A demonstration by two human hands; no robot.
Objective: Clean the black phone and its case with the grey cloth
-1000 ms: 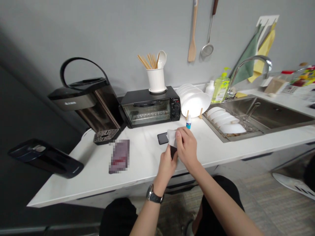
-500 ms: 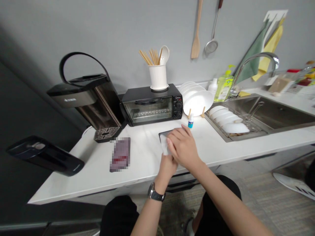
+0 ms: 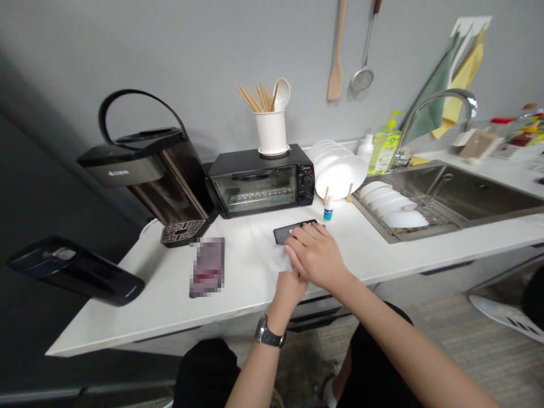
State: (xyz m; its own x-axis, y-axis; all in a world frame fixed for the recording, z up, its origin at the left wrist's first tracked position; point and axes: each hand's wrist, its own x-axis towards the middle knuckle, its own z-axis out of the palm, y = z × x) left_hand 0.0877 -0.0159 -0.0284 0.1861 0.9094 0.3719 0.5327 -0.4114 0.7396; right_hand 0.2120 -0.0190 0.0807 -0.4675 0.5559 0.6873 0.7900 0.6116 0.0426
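Note:
A thin white sheet [image 3: 278, 258], blurred and partly see-through, sticks out to the left of my two hands above the counter. My right hand [image 3: 317, 252] is closed on it, with bent fingers lying over my left hand [image 3: 292, 288]. The left one, with a watch on its wrist, has its fingers hidden beneath the right. Just beyond them lies a flat black object [image 3: 284, 235], partly covered by my right fingers. Behind it stands a small white bottle [image 3: 328, 208] with a blue label.
A black toaster oven [image 3: 261, 184] carries a white utensil holder [image 3: 271, 133]. A dark dispenser [image 3: 170, 175], a dark bottle-like object [image 3: 80, 272] and a pixelated purplish item [image 3: 208, 266] are left. White plates [image 3: 340, 175] and a sink [image 3: 467, 192] with bowls are right.
The white sheet has shifted down towards me, uncovering more of the flat black object. My hands stay together, the right one slightly lower. The view has shifted slightly.

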